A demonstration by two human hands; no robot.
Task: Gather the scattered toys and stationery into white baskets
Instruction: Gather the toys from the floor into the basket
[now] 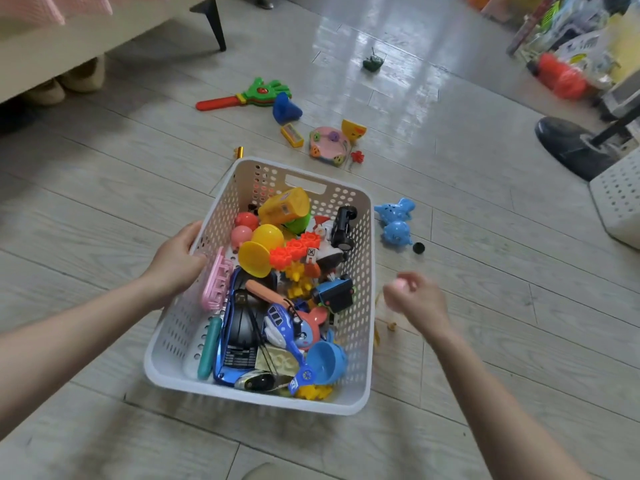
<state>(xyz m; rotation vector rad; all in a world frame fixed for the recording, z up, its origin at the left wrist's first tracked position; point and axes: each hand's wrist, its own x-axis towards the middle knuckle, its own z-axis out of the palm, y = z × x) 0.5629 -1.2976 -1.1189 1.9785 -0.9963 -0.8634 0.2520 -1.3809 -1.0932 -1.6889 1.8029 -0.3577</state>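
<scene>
We judge the job more than half done: the basket (363, 306) on the floor (104, 209) is already heaped with toys. Our left hand (176, 263) grips its left rim, fingers curled over the edge. Our right hand (417, 297), blurred, hangs just right of the basket with fingers closed on a small pink toy (398, 287) not yet dropped in. Left to gather: the blue animals (396, 220) and black cap (418, 248) beside the basket, then the clapper (249, 95), blue cone (285, 109), pink car (329, 145) and green tank (373, 61) beyond. A second basket (620, 202) shows at right, contents hidden.
</scene>
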